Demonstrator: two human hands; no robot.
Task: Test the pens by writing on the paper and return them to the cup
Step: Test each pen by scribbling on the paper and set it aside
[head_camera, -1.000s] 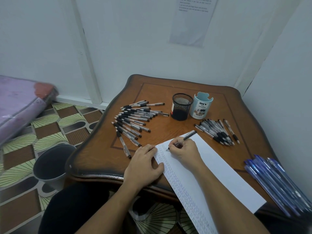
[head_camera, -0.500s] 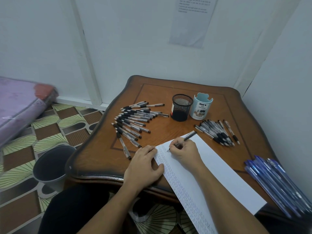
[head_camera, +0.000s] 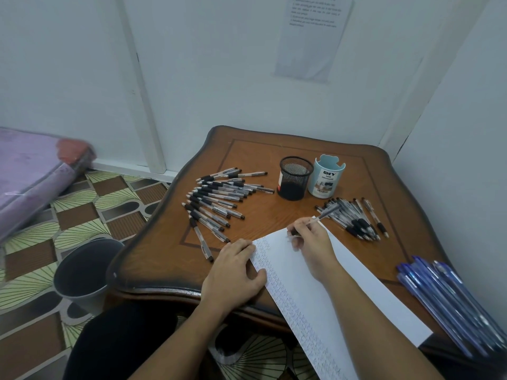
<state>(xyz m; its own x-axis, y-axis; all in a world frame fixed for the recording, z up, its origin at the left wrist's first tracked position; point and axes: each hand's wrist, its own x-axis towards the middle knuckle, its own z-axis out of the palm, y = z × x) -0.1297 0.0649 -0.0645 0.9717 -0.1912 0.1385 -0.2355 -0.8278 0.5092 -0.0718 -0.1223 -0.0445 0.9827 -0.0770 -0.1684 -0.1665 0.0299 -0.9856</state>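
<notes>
On paper: right hand pinches pen, barrel jutting beyond fingers; left hand flat, fingers relaxed, pressing paper edge.

On the table the paper runs from the near right edge toward the middle, my left hand at its left edge and my right hand on its far end with a pen. Behind it stand a mesh cup and, just right, an organiser; one pen pile lies left of them, a second pile right of the paper's far end, a third pile at the table's right edge. A bucket sits on the floor, left of the table.
</notes>
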